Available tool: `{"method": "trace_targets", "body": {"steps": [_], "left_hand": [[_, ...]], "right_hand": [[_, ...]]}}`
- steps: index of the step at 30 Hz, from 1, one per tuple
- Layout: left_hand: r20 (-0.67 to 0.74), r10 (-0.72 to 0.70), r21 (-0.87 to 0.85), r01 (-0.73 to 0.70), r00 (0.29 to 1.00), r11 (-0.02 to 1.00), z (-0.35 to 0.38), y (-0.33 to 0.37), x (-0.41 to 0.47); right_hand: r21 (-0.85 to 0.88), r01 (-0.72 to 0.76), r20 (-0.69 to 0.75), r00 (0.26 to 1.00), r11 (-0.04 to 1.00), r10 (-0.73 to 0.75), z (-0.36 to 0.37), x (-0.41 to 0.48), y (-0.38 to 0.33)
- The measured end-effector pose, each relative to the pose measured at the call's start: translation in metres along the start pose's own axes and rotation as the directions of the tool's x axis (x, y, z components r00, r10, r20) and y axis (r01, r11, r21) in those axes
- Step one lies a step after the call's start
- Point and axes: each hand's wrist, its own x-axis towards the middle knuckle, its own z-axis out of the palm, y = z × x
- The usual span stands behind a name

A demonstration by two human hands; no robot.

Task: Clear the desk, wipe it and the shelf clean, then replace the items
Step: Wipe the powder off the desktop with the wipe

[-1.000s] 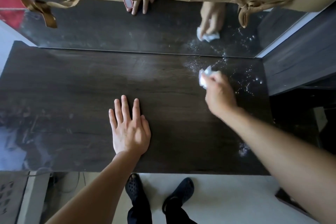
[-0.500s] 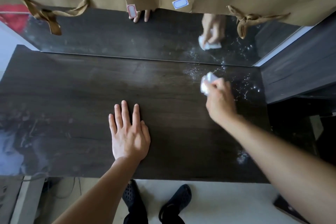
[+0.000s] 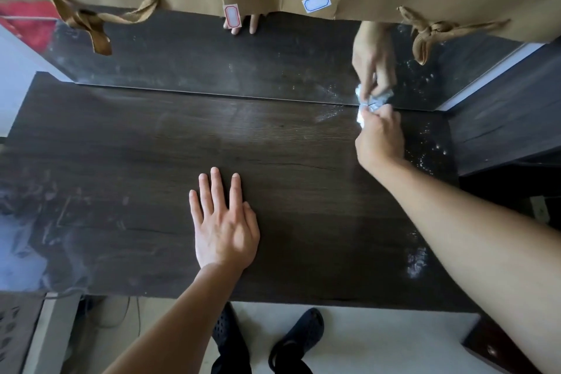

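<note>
Right hand grip curled round crumpled white tissue; left hand flat, fingers straight, on dark woodgrain counter.

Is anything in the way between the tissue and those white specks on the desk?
Nothing visible. The right hand grips the tissue at the back of the desk; the white specks lie to its right. The left hand rests flat, well aside.

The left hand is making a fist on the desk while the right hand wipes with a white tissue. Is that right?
Not quite. The left hand is no fist: it lies flat on the desk, fingers straight, as the head view shows. The right hand does wipe with the white tissue.
</note>
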Motion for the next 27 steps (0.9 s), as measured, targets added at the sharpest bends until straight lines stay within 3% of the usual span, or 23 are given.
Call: {"method": "trace_targets", "body": {"steps": [2, 3, 6, 8, 10, 12, 15, 17, 19, 22, 24, 27], "left_hand": [[0.006, -0.001, 0.003, 0.001, 1.000, 1.000, 0.000, -0.001, 0.000], [0.013, -0.004, 0.008, 0.003, 1.000, 1.000, -0.001, -0.001, -0.001], [0.010, -0.002, 0.009, 0.002, 1.000, 1.000, -0.001, 0.000, 0.000], [0.001, -0.002, -0.003, 0.002, 1.000, 1.000, 0.000, -0.001, 0.001], [0.004, 0.001, -0.002, -0.001, 1.000, 1.000, 0.000, -0.001, 0.000], [0.009, 0.008, -0.002, -0.008, 1.000, 1.000, 0.000, -0.001, -0.001], [0.016, 0.010, -0.007, -0.010, 1.000, 1.000, 0.001, -0.002, -0.001], [0.018, 0.010, -0.006, -0.010, 1.000, 1.000, 0.001, -0.002, -0.001], [0.017, 0.011, -0.010, -0.011, 1.000, 1.000, 0.000, -0.002, -0.001], [0.006, 0.013, -0.014, -0.013, 1.000, 1.000, 0.001, -0.002, 0.000], [0.014, 0.015, -0.018, -0.015, 1.000, 1.000, 0.001, -0.002, 0.000], [0.017, 0.022, -0.024, -0.021, 1.000, 0.999, -0.001, -0.002, 0.001]], "right_hand": [[0.030, -0.085, -0.041, 0.995, 0.996, 0.086, 0.008, -0.006, -0.038], [0.044, -0.054, -0.029, 0.998, 0.998, 0.056, 0.012, -0.012, -0.062], [0.107, 0.246, 0.064, 0.965, 0.963, -0.254, 0.019, -0.033, -0.098], [0.164, 0.294, 0.123, 0.941, 0.942, -0.315, 0.010, -0.023, -0.078], [0.155, 0.228, 0.057, 0.969, 0.961, -0.239, 0.005, -0.008, -0.038], [0.177, 0.046, -0.038, 0.998, 0.983, -0.040, -0.003, 0.002, -0.004], [0.234, -0.173, -0.110, 0.973, 0.957, 0.203, -0.003, 0.006, -0.013], [0.256, -0.148, -0.064, 0.983, 0.955, 0.170, 0.003, 0.006, -0.053], [0.300, -0.010, -0.013, 1.000, 0.954, 0.014, 0.011, 0.002, -0.094], [0.322, 0.086, -0.026, 0.996, 0.943, -0.082, 0.008, 0.002, -0.104], [0.312, 0.086, -0.100, 0.993, 0.946, -0.057, 0.000, 0.003, -0.073], [0.327, -0.058, -0.186, 0.975, 0.943, 0.124, -0.003, 0.009, -0.031]]}}
